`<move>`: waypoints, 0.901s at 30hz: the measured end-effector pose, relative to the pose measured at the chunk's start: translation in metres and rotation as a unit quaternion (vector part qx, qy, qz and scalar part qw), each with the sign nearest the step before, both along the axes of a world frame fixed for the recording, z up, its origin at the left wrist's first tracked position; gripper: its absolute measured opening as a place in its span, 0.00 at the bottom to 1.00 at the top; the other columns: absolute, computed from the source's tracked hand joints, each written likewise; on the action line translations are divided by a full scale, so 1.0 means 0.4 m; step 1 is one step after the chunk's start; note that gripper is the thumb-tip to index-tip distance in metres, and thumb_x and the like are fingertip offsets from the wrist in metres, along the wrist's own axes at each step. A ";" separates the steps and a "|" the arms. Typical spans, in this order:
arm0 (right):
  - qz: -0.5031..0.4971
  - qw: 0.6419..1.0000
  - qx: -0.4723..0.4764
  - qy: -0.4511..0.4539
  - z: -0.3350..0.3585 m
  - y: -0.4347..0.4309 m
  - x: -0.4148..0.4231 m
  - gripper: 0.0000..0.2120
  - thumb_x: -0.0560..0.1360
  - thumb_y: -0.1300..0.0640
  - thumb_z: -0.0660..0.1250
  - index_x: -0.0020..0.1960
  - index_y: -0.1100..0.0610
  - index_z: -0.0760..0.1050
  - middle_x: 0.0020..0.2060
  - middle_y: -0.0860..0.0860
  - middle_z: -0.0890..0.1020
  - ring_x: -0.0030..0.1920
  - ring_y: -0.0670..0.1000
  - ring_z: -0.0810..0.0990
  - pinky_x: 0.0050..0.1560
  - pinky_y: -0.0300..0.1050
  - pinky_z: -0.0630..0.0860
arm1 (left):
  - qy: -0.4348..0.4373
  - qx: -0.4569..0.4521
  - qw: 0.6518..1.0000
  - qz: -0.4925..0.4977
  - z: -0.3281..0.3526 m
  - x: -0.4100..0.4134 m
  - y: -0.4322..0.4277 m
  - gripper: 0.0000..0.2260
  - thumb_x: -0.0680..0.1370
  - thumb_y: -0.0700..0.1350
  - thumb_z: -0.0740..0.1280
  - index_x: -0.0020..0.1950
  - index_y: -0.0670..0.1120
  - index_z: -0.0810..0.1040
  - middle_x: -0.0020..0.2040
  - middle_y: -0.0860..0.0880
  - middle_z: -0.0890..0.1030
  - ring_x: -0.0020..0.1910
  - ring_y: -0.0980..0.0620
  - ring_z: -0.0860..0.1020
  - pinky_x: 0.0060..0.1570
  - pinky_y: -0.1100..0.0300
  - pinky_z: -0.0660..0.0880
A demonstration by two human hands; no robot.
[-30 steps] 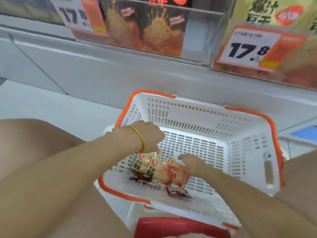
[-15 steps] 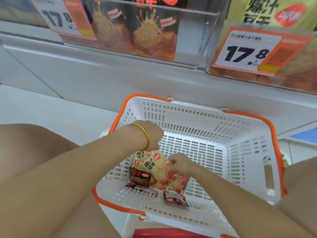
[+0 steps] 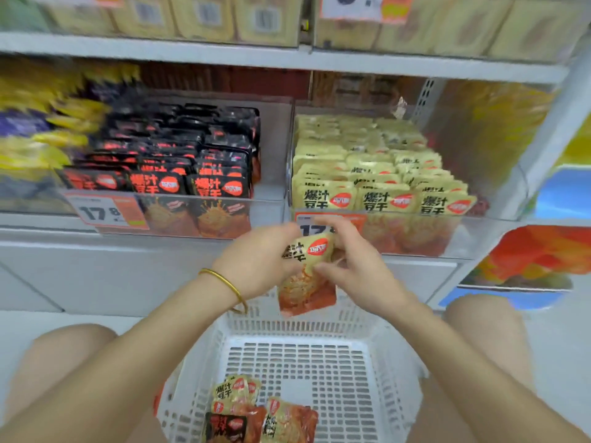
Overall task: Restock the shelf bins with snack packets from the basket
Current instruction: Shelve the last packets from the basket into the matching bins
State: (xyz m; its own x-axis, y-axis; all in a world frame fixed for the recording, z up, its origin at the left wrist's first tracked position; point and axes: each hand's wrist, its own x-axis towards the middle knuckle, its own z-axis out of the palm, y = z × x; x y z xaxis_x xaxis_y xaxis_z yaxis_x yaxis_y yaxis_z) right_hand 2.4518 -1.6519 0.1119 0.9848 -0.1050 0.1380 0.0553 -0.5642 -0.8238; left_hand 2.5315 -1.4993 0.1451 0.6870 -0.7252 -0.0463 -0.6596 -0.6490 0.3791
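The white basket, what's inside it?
Yellow packets and one black packet lie in the near left corner of the white basket. They overlap and run off the picture's bottom, so anything beneath is hidden. The held packet is above it.

**A:** What is worn on the arms?

**B:** A single bangle (image 3: 236,290) is seen on the wrist behind the left hand (image 3: 256,263). It is thin, gold-coloured and glossy, a plain round band on which no pattern can be made out.

**A:** How is it fitted?

**B:** Loosely: its lower curve is seen standing clear of the wrist.

**A:** And the rest of the body?

**B:** The left forearm (image 3: 144,350) and the right forearm (image 3: 447,362) are shown bare down to the frame's lower edge. The right hand (image 3: 358,270) is bare as well. A bare left knee (image 3: 70,350) and a bare right knee (image 3: 486,324) are seen at the sides. The fingernails are too blurred to be described.
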 end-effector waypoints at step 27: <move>-0.116 0.972 -0.151 -0.135 0.234 -0.104 0.095 0.18 0.73 0.59 0.70 0.50 0.49 0.61 0.41 0.46 0.75 0.42 0.54 0.76 0.45 0.55 0.74 | -0.233 -0.135 0.963 -0.033 0.212 0.084 -0.129 0.14 0.78 0.46 0.65 0.63 0.45 0.72 0.56 0.47 0.75 0.54 0.46 0.74 0.51 0.49 0.74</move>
